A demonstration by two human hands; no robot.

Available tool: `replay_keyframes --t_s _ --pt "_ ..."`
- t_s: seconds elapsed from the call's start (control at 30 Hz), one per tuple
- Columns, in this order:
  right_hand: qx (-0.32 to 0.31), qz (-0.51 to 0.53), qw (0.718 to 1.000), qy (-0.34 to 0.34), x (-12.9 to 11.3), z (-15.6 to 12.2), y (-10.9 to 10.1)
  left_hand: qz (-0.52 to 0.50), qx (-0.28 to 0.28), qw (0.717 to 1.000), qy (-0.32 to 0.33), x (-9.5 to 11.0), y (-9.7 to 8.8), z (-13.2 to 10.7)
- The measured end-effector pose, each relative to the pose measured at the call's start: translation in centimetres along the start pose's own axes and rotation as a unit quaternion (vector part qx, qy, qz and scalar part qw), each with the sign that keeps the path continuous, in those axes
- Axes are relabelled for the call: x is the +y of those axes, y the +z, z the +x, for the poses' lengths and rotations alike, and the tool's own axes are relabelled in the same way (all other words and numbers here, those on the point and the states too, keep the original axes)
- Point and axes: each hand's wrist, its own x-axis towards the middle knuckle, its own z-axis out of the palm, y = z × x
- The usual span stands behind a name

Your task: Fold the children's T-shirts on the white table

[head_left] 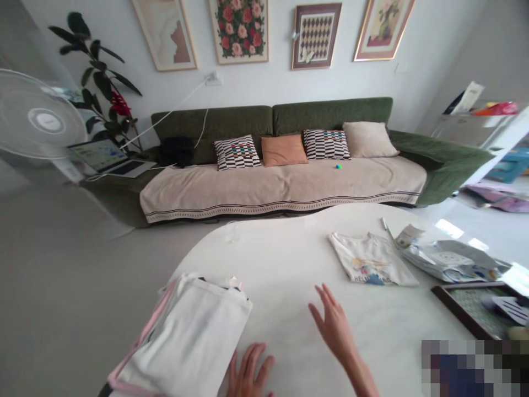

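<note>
A pile of flat-laid clothes lies at the left edge of the white table, a white garment on top and pink and dark edges showing beneath. My left hand is at the pile's right side, fingers apart and holding nothing; whether a fingertip touches the cloth I cannot tell. To the right, my right hand is over the bare tabletop with its fingers stretched out and nothing in them. Beyond it lies a folded white T-shirt with a printed figure and lettering.
On the white table, a silver plastic package, a pen and a dark-rimmed tray are at the right. A green sofa with cushions stands behind. At far left are a white fan and a laptop.
</note>
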Motion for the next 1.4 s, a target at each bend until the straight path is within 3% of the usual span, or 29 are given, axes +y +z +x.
replay_keyframes --t_s 0.13,0.27,0.37,0.43,0.53,0.6,0.7,0.77,0.87,1.03,1.13,1.27,1.33,1.4 --pt "-0.033 0.019 0.998 -0.059 -5.6 -12.8 2.0 -0.088 -0.065 0.994 -0.019 0.3 -3.4 0.1" --pt "-0.166 -0.019 0.985 -0.042 -8.9 -19.5 1.7 -0.161 -0.095 0.981 -0.051 1.5 -5.3 0.1" --pt "-0.239 -0.052 0.97 -0.002 -11.1 -21.1 0.5 -0.188 -0.118 0.974 -0.048 1.6 -6.1 0.3" --pt "-0.265 -0.063 0.962 0.015 -12.5 -21.2 -0.6 -0.206 -0.135 0.969 -0.018 0.3 -7.0 1.2" --pt "-0.281 -0.068 0.956 0.04 -14.1 -21.0 -2.0 -0.19 -0.116 0.975 0.019 -4.2 -9.1 4.1" --pt "-0.283 -0.071 0.955 0.053 -14.8 -20.9 -2.5 -0.115 -0.105 0.987 -0.028 -8.1 -10.5 6.4" --pt "-0.266 -0.073 0.959 0.068 -15.2 -21.1 -2.6 -0.041 -0.139 0.986 -0.083 -13.1 -12.0 8.6" --pt "-0.247 -0.057 0.965 0.064 -15.0 -21.4 -2.4 -0.03 -0.148 0.986 -0.076 -14.9 -12.7 9.0" --pt "-0.219 -0.018 0.975 0.038 -14.2 -21.7 -2.2 -0.021 -0.137 0.99 -0.024 -15.5 -13.8 8.6" --pt "-0.21 0.013 0.977 0.031 -13.9 -21.7 -3.0 -0.02 -0.137 0.989 0.06 -14.1 -16.3 7.4" --pt "-0.209 0.042 0.976 0.034 -16.1 -21.0 -4.8 -0.013 -0.168 0.976 0.14 -10.9 -18.3 5.1" --pt "-0.169 0.109 0.976 -0.082 -20.7 -19.2 -8.5 -0.015 -0.225 0.924 0.308 -4.4 -21.8 0.2" --pt "-0.176 0.124 0.966 -0.141 -22.1 -18.3 -10.4 -0.031 -0.241 0.908 0.34 -2.0 -24.2 -1.8" --pt "-0.202 0.128 0.952 -0.191 -22.4 -17.7 -12.2 -0.053 -0.239 0.908 0.34 -0.8 -26.8 -2.8"
